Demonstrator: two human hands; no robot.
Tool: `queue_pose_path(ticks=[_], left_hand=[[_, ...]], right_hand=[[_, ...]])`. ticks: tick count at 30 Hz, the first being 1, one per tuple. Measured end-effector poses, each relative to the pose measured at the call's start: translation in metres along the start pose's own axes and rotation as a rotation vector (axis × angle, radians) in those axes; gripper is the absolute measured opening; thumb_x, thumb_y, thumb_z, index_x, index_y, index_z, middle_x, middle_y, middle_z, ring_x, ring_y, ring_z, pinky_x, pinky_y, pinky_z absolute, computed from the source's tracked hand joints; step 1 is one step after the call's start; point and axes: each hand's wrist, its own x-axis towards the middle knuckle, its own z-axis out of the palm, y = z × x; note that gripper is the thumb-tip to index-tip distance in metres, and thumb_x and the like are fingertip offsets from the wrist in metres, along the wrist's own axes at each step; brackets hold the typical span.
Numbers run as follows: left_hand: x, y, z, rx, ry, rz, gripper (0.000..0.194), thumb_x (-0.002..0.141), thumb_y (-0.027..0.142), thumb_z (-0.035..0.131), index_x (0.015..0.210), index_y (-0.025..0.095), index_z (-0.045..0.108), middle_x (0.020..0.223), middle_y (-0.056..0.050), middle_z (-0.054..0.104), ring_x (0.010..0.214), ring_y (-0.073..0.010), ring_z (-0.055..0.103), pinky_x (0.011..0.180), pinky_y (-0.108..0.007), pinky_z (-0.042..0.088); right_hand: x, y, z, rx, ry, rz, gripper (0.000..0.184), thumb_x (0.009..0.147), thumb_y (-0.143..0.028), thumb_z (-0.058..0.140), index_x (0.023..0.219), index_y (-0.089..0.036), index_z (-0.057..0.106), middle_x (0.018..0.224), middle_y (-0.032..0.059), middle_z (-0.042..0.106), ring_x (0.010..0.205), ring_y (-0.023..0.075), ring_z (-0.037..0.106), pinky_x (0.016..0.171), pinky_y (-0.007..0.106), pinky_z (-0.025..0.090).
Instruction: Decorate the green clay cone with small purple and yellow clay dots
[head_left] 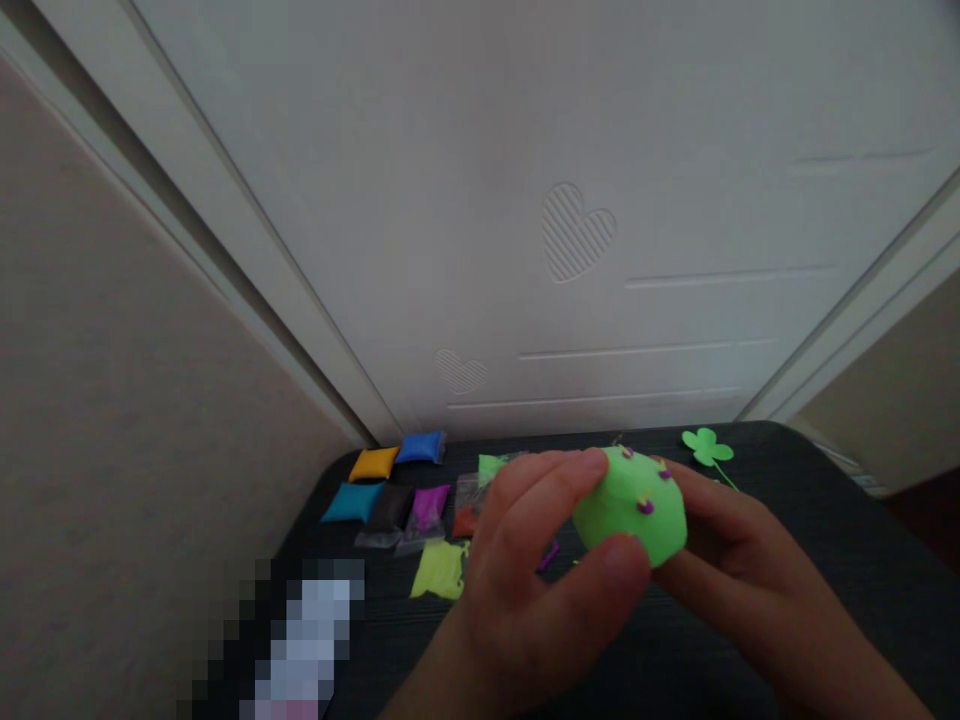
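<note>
A light green, rounded lump of modelling clay (619, 515) is held up above the dark table, dotted with several small purple and yellow bits. My left hand (529, 580) grips its left side, fingers over the top and thumb across the lower front. Behind its right side is my right hand (750, 560), fingers closed against the lump; their tips are hidden by it. Under and beyond the left hand, a small purple strip of clay (549, 557) lies on the table. A flat piece of yellow clay (439, 570) rests left of that hand.
Clay packets in orange (374, 463), blue (421, 448), teal (352, 502), black (389, 510) and purple (428, 508) lie at the table's back left. A green clover shape (706, 447) with a thin stem is at the back right. Behind the table (420, 660) stands a white door panel (465, 200).
</note>
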Motion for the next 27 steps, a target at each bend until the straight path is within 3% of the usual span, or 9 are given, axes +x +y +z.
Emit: queue_pose_path(ticks=[3,7,10,15,27], left_hand=[[0.006,-0.001,0.003,-0.095,0.057,0.067,0.091,0.059,0.004,0.069,0.133,0.028,0.022,0.121,-0.007,0.049,0.102,-0.0217,0.053,0.082,-0.037,0.050],[0.012,-0.001,0.000,-0.143,-0.015,-0.113,0.076,0.062,0.011,0.069,0.129,0.021,0.032,0.120,-0.010,0.049,0.105,-0.0230,0.050,0.084,-0.040,0.049],[0.016,0.000,-0.007,-0.177,-0.083,-0.147,0.063,0.063,0.013,0.068,0.120,0.017,0.044,0.115,-0.010,0.052,0.105,-0.0228,0.049,0.086,-0.040,0.047],[0.019,0.005,-0.016,-0.200,-0.071,-0.230,0.039,0.067,0.009,0.061,0.104,0.021,0.057,0.104,-0.006,0.057,0.099,-0.0204,0.052,0.084,-0.038,0.046],[0.024,0.012,-0.021,-0.156,-0.007,-0.244,0.032,0.063,0.004,0.066,0.091,0.017,0.060,0.090,-0.001,0.061,0.091,-0.0147,0.055,0.085,-0.031,0.044]], right_hand=[[0.002,0.008,0.002,-0.013,0.123,0.049,0.024,0.078,-0.021,0.056,0.101,-0.025,0.056,0.089,0.0001,0.062,0.075,0.0126,0.060,0.067,0.024,0.051],[0.006,0.021,0.002,0.004,0.251,0.081,0.021,0.077,-0.023,0.058,0.097,-0.023,0.056,0.083,0.0000,0.060,0.073,0.0123,0.057,0.069,0.027,0.049],[0.008,0.026,0.002,0.044,0.292,0.083,0.017,0.077,-0.024,0.058,0.094,-0.022,0.057,0.079,-0.0006,0.058,0.073,0.0122,0.055,0.070,0.028,0.047],[0.008,0.025,0.002,0.036,0.280,0.085,0.017,0.077,-0.023,0.057,0.094,-0.022,0.057,0.079,0.0001,0.057,0.072,0.0125,0.054,0.072,0.030,0.046],[0.005,0.027,0.007,0.013,0.241,0.061,0.023,0.076,-0.020,0.058,0.098,-0.024,0.056,0.083,-0.0001,0.057,0.073,0.0131,0.054,0.073,0.032,0.046]])
